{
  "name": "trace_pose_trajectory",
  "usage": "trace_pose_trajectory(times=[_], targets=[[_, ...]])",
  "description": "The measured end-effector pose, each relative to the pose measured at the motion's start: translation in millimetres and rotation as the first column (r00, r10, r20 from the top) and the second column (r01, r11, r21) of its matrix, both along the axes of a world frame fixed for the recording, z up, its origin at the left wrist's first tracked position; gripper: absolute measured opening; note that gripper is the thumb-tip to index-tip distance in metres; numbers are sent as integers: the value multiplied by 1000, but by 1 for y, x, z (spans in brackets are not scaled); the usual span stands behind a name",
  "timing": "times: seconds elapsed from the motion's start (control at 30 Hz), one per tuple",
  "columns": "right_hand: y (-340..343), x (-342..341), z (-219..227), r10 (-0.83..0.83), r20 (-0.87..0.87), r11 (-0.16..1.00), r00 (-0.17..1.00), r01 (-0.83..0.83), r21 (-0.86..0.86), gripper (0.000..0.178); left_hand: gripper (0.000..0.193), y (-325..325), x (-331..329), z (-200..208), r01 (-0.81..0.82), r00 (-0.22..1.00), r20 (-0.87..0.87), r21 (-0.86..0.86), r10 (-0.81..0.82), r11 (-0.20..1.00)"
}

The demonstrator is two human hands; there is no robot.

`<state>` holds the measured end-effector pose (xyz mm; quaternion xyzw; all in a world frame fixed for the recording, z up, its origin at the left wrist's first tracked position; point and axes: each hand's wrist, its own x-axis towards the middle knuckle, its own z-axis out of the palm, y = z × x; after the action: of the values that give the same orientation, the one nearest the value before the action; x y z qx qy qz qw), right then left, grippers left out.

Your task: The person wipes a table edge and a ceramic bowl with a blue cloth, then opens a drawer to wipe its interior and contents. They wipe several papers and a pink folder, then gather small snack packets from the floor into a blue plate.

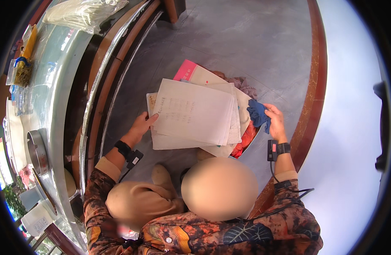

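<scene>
A loose stack of white papers (pixel 195 114), the top sheet bearing handwriting, lies fanned out in front of me. My left hand (pixel 142 126) grips its left edge, thumb on top and fingers underneath. A pink-edged sheet or folder (pixel 185 70) sticks out at the stack's far side. My right hand (pixel 276 122) pinches a crumpled dark blue cloth (pixel 257 112) at the stack's right edge. Below that cloth, red fabric (pixel 245 139) shows in what looks like a container, mostly hidden by the papers. Greyish-purple fabric (pixel 243 86) pokes out behind the stack.
On my left runs a curved counter (pixel 61 80) with a clear plastic bag (pixel 86 15), a round metal dish (pixel 37 152) and a white container (pixel 38 219). A brown baseboard (pixel 309 112) and white wall stand on my right. Grey floor (pixel 242 38) stretches ahead.
</scene>
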<state>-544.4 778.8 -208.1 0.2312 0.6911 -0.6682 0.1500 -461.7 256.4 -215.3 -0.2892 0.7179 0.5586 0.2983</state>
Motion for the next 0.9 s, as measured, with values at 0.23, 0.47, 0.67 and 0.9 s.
trace_pose_trajectory(times=[0.23,0.47,0.67,0.9], targets=[[-90,18,22,488,-326,425,810,106,899,62,47,12,-11,1,-51,975,-214,31,57,998],[-129,19,1,225,-47,940,973,-205,272,65,42,26,2,16,-124,940,-297,160,168,979],[-120,14,31,74,-194,996,978,-80,-27,48,48,40,-10,48,-205,903,-236,495,358,844],[-100,7,83,-175,-530,959,829,23,-281,55,67,36,-43,87,72,695,-675,409,248,910]])
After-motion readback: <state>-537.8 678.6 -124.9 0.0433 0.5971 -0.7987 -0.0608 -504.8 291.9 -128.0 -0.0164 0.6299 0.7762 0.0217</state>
